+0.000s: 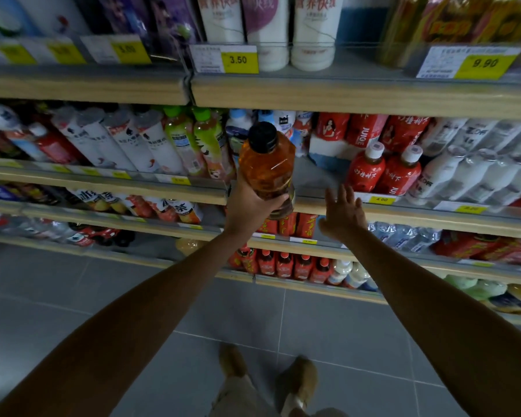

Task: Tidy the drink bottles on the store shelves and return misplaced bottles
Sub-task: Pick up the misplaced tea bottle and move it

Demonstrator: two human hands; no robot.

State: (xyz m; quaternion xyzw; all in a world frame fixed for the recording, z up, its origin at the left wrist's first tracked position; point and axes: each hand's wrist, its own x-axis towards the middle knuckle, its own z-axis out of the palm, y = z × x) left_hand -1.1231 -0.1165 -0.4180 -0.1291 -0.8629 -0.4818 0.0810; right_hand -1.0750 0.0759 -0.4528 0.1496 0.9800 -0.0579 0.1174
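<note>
An amber drink bottle (pixel 266 165) with a black cap stands upright in front of the second shelf (pixel 322 176), at a bare gap in the row. My left hand (pixel 248 206) grips it round its lower part. My right hand (pixel 342 215) hovers open just right of the bottle, fingers spread, touching nothing. Two red bottles with white caps (pixel 382 173) stand right of the gap. Green-capped bottles (pixel 199 139) stand left of it.
White bottles (pixel 268 28) fill the top shelf above a 3.50 price tag (pixel 239 59). Lower shelves hold red bottles (pixel 289 263) and water packs (pixel 403 236). Grey tiled floor (pixel 133 296) lies below, with my shoes (pixel 268 374) on it.
</note>
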